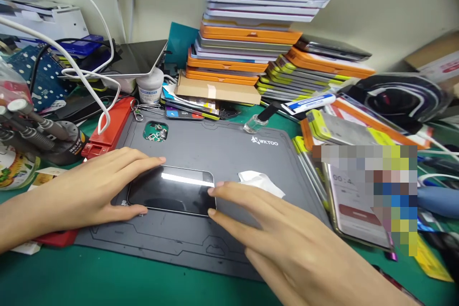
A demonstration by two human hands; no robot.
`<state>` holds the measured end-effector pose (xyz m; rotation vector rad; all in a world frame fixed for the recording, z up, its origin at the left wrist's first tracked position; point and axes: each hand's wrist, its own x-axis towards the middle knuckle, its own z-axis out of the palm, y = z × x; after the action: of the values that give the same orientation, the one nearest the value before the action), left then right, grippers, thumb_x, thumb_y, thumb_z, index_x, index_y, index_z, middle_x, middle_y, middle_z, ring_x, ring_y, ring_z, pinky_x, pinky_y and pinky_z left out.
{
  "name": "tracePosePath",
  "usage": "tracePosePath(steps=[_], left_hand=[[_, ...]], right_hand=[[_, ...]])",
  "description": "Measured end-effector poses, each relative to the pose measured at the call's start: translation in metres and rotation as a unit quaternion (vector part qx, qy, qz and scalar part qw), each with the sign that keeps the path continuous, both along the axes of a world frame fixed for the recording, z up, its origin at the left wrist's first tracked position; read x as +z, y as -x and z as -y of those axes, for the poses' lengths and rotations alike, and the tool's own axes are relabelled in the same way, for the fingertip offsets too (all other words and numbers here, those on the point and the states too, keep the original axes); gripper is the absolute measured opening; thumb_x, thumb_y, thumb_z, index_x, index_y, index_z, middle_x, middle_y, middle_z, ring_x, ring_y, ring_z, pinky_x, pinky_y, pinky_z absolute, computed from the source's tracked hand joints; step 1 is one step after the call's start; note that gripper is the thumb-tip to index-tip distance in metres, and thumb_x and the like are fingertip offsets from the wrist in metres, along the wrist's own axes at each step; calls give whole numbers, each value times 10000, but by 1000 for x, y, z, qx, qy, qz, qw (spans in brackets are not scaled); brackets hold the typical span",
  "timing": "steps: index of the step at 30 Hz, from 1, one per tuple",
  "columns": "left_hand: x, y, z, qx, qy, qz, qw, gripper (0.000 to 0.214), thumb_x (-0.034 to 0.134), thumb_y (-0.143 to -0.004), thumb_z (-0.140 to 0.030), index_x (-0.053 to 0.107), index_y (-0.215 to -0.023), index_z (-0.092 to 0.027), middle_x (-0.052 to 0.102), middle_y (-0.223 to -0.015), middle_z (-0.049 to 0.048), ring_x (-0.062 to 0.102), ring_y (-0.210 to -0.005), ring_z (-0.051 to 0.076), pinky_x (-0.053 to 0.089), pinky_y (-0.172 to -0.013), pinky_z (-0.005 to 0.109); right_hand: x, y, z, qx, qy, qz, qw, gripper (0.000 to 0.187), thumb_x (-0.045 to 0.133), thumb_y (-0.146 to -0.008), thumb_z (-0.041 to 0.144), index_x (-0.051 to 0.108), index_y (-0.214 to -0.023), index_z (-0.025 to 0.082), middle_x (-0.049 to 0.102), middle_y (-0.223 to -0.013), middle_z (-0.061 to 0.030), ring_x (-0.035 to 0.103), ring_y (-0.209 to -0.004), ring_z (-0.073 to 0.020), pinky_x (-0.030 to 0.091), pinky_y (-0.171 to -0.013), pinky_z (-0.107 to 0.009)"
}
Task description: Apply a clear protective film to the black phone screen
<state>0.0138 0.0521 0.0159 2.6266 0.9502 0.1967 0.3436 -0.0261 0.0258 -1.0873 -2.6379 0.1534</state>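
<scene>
A black phone (pixel 172 190) lies screen up on a grey work mat (pixel 222 153). My left hand (pixel 89 186) rests at its left end, index finger along the far edge and thumb at the near corner, fingers spread. My right hand (pixel 283 239) touches the phone's right end with fingertips of the index and thumb, fingers stretched out. A crumpled white wipe (pixel 260 181) lies just beyond my right fingers.
A second phone (pixel 358 210) with a lit screen lies right of the mat. Stacked orange, green and grey boxes (pixel 251 33) stand behind. A red case (pixel 107 129), a white jar (pixel 150 87), a small glass bottle (pixel 255 124), tools (pixel 36 129) and white cables (pixel 89 76) crowd the left.
</scene>
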Motion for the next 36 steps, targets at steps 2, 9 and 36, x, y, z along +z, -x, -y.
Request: tracePosePath(steps=[2,9,36], left_hand=[[0,-1,-1,-1,1,2,1000,658,696,-956,-496,491,-1551,-302,639,-1433,96,649,-1248,290,544,-1063,381],[-4,2,-1,-10,-9,8,1000,665,686,-966,-498,476,-1564,-297,644,-1419,104,651,-1239,286,543,-1049,377],[-7,5,5,-41,-33,-2,999,730,684,-990,-494,394,-1595,-204,593,-1431,139,593,-1296,287,455,-1104,363]], right_hand=[[-1,-1,-1,-10,1,-1,1000,438,436,-986,67,792,-1190,223,717,-1386,-128,697,-1283,-274,648,-1018,-476],[-11,-4,-3,-34,3,17,999,489,455,-971,25,743,-1289,258,592,-1549,-135,579,-1431,-288,592,-1078,-554],[-48,-9,-35,11,-52,-68,996,530,436,-982,48,709,-1323,348,578,-1480,-74,507,-1459,-272,386,-1245,-650]])
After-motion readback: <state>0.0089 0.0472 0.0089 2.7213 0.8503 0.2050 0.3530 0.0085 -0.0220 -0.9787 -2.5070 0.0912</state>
